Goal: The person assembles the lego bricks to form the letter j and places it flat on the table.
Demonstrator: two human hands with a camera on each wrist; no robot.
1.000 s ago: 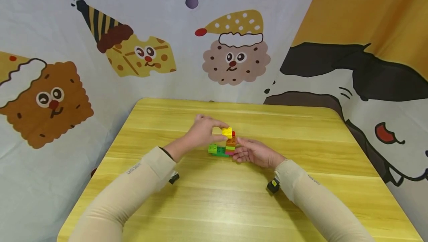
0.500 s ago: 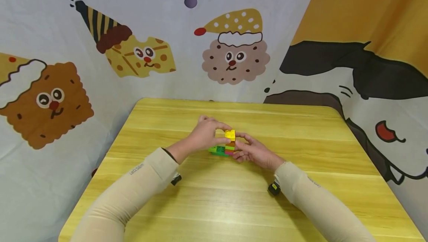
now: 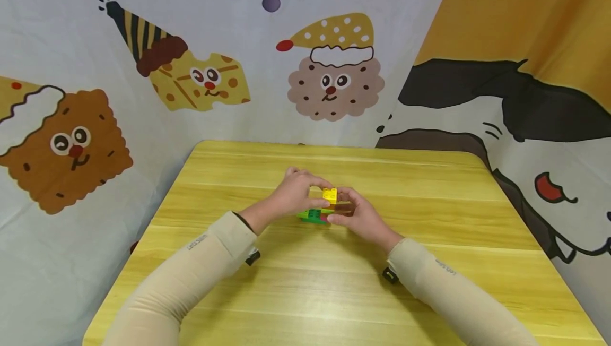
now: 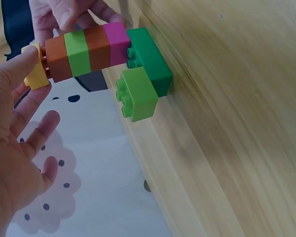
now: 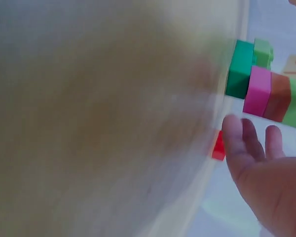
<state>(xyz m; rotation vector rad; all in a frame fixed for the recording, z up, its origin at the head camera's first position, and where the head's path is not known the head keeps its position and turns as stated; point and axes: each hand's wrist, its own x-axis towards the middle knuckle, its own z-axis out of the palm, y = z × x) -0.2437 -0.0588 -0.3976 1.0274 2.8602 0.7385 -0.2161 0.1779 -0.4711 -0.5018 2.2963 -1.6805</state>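
My left hand pinches a yellow toy brick between thumb and fingers at the top of an upright stack. In the left wrist view, studs show in a thin gap between it and the orange-brown brick beneath. Below come a lime brick, another orange-brown brick and a pink brick on a dark green base brick. A light green brick sits on the base's other end. My right hand is beside the stack, its fingers loosely spread and gripping nothing.
A red brick lies on the wooden table near the right hand; the head view hides it. A cartoon-printed cloth hangs behind the table's far edge.
My left hand has carried the yellow brick slightly right and down, over the stack. The right hand has turned, its fingers now higher and farther behind the stack.
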